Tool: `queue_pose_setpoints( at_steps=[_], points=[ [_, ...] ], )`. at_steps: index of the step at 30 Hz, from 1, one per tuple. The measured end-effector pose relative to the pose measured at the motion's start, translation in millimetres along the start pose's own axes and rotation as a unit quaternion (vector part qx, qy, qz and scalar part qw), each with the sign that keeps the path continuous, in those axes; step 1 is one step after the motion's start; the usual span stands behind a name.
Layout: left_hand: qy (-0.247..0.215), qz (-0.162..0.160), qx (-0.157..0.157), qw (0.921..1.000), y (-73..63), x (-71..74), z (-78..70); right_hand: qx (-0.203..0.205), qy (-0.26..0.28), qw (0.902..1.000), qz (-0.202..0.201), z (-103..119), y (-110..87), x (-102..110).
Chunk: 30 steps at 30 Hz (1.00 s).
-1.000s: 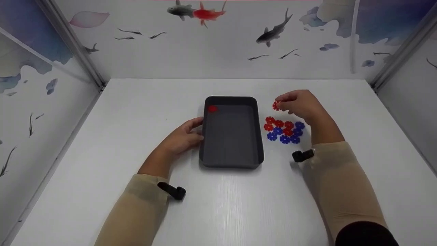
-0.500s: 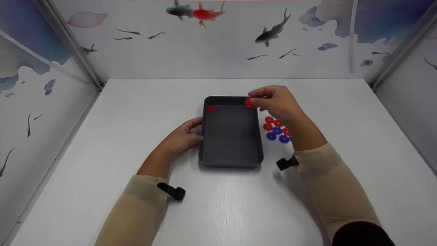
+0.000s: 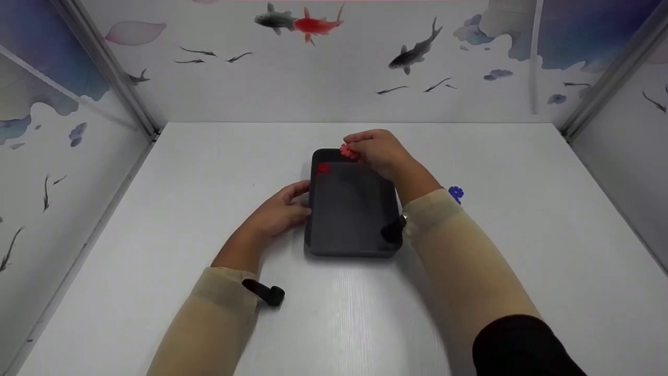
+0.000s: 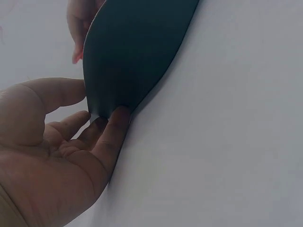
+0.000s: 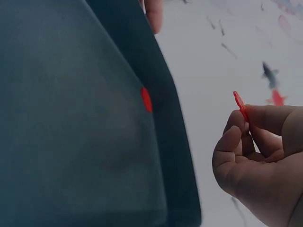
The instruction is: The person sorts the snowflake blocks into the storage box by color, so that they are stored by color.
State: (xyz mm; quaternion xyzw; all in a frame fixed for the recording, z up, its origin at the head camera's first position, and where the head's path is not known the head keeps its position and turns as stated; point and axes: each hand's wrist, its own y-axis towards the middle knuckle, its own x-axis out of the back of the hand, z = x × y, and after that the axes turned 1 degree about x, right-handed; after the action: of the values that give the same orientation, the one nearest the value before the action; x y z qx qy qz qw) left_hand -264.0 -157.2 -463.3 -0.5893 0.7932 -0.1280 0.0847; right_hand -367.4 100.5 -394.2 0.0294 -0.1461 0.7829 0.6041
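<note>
In the head view a dark grey rectangular tray [image 3: 352, 209] stands on the white table. A red notched disc [image 3: 323, 167] lies in its far left corner. My right hand [image 3: 383, 151] is over the tray's far end and pinches another red notched disc [image 3: 347, 151] between thumb and fingers. The right wrist view shows this held disc [image 5: 240, 105] edge-on at the fingertips. My left hand [image 3: 276, 211] rests against the tray's left side. In the left wrist view its fingers [image 4: 116, 135] and thumb touch the outer wall, extended rather than wrapped round it.
A blue notched disc [image 3: 455, 192] shows on the table beyond my right forearm, which hides the rest of the pile. A wall with painted fish [image 3: 415, 52] closes the back. Wrist cameras [image 3: 263, 292] stick out from both sleeves.
My right hand has carried the red disc leftward, from above the pile right of the tray to over the tray's far end. The left hand and tray have stayed put.
</note>
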Motion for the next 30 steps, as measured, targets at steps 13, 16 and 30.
queue_pose_setpoints(
  at_steps=[13, 16, 30],
  points=[
    [0.004, -0.002, 0.001, 1.0000, 1.3, -3.9, -3.5, -0.013, -0.016, 0.9981, -0.058, -25.8, 24.7, -24.6],
    [0.008, -0.001, 0.001, 1.0000, 1.5, -2.6, -3.5, -0.013, -0.018, 0.9974, -0.068, -31.9, 27.7, -27.2],
    [-0.006, -0.004, 0.003, 1.0000, 0.6, -0.3, -1.2, 0.038, -0.155, 0.9839, -0.080, -46.7, 37.8, -31.4]
  ],
)
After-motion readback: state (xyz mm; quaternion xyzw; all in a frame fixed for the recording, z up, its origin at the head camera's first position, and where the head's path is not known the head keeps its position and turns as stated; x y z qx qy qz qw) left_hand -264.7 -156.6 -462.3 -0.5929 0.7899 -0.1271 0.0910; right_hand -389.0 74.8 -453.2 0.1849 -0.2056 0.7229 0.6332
